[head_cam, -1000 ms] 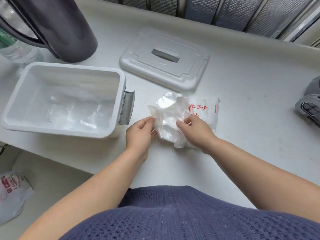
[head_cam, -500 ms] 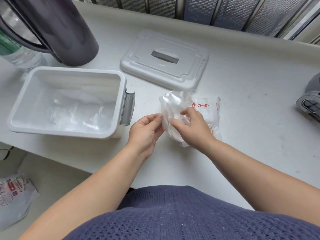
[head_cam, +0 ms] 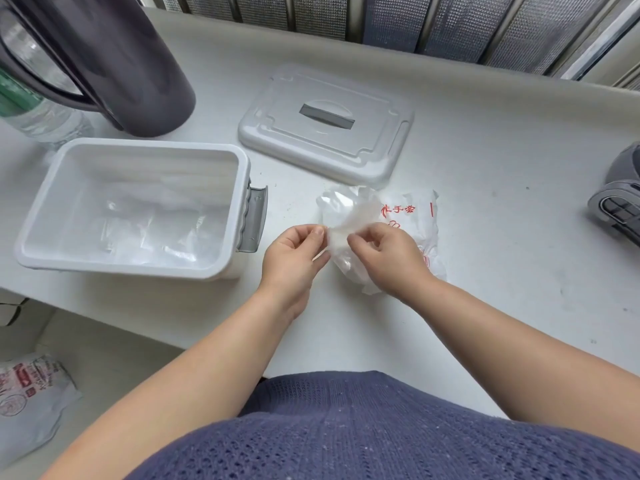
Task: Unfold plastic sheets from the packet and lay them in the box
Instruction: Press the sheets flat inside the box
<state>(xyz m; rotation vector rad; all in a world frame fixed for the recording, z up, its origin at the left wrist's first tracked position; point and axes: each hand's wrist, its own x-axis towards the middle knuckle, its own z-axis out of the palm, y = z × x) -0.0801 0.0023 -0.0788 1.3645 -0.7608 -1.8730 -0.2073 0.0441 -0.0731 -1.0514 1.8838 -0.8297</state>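
A crumpled clear plastic sheet [head_cam: 346, 216] is held just above the table between both hands. My left hand [head_cam: 294, 258] pinches its left edge with thumb and fingers. My right hand [head_cam: 388, 258] pinches it close beside, fingers curled. Under and behind the right hand lies the packet [head_cam: 419, 216], clear plastic with red print. The open white box [head_cam: 239, 174] stands to the left, with several clear sheets lying flat on its bottom.
The box's white lid [head_cam: 325, 126] lies behind the packet. A dark kettle [head_cam: 114, 60] and a water bottle [head_cam: 38, 116] stand at the back left. A grey device [head_cam: 620, 202] sits at the right edge. Another printed packet [head_cam: 27, 393] lies on a lower surface, bottom left.
Both hands have drawn closer together on the sheet and shifted their pinch to its left edge. The sheet has bunched up narrower between them, lifted off the packet.
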